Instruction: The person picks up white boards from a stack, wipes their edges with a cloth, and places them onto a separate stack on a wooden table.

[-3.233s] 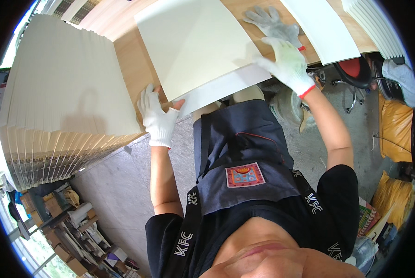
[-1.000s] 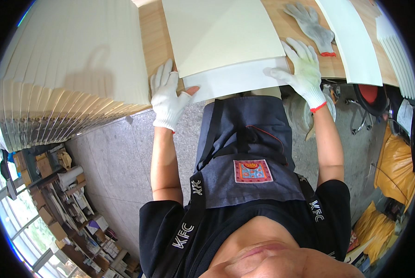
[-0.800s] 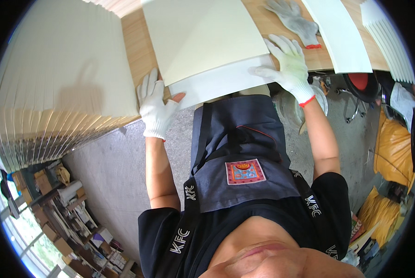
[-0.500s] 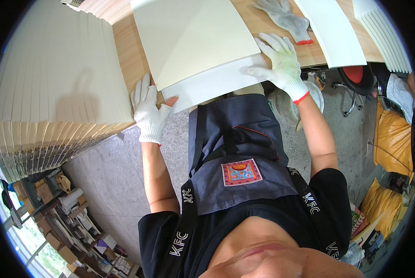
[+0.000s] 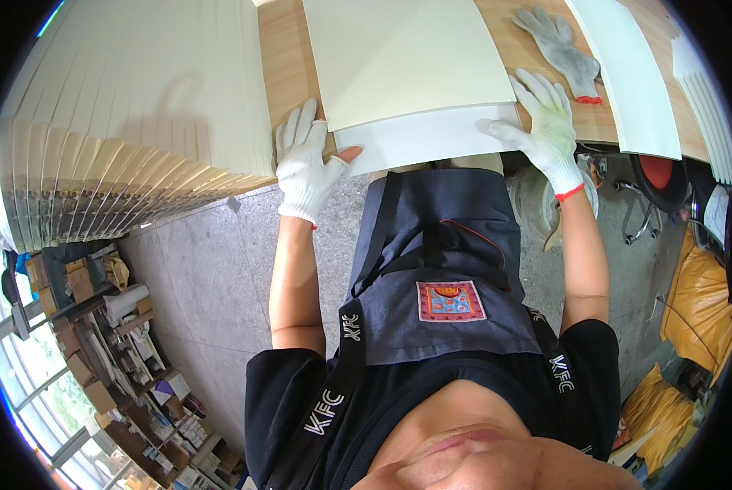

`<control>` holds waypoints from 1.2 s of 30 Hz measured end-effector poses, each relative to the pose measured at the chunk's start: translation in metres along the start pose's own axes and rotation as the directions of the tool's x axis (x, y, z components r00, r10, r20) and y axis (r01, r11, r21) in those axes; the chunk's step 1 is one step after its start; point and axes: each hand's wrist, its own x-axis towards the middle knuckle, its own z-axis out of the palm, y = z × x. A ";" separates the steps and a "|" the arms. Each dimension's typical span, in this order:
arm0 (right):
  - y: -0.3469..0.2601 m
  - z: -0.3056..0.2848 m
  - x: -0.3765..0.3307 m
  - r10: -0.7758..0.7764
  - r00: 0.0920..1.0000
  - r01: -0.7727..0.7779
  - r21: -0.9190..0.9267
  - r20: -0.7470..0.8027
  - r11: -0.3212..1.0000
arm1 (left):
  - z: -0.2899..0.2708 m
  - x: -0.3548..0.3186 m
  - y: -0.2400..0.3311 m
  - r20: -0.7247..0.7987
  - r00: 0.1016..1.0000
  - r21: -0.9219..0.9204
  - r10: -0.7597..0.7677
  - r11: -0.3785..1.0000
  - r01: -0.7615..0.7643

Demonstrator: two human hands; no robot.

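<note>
A large cream sheet (image 5: 407, 65) lies on the wooden table, with a white strip (image 5: 427, 140) showing along its near edge. My left hand (image 5: 307, 159), in a white knit glove with the thumb tip bare, rests at the strip's left end, fingers stretched out and thumb on the corner. At the right end lies my right hand (image 5: 546, 122), also gloved, its fingers spread and its thumb on the strip. Both hands are open. Whether the sheet and strip are one piece or separate layers I cannot tell.
Tall stacked cream boards (image 5: 137, 98) stand at the left. A spare grey glove (image 5: 562, 53) and a long white panel (image 5: 627, 77) lie on the table (image 5: 288, 61) to the right. Below are a round clear container (image 5: 537, 216), a red-seated chair (image 5: 658, 173) and orange sacks (image 5: 697, 302).
The view has shifted, so table and hands appear further right. Both hands keep about the same places at the strip's two ends; the sheet shows no clear movement against the table.
</note>
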 end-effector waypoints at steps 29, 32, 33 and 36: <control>-0.003 -0.002 0.001 0.013 0.999 -0.012 -0.028 0.047 1.000 | 0.001 -0.003 0.004 0.037 0.998 -0.082 -0.050 0.995 0.053; 0.000 -0.002 0.001 0.002 0.999 0.000 -0.034 0.052 0.999 | 0.003 -0.001 0.003 0.010 0.999 -0.108 -0.034 0.994 0.035; 0.001 -0.001 0.000 0.002 0.999 0.000 -0.035 0.054 0.999 | 0.003 -0.001 0.002 0.015 0.999 -0.097 -0.034 0.995 0.035; 0.001 0.001 0.002 0.006 0.999 -0.004 -0.036 0.052 0.999 | 0.005 0.000 0.000 0.014 1.000 -0.064 -0.015 0.998 0.016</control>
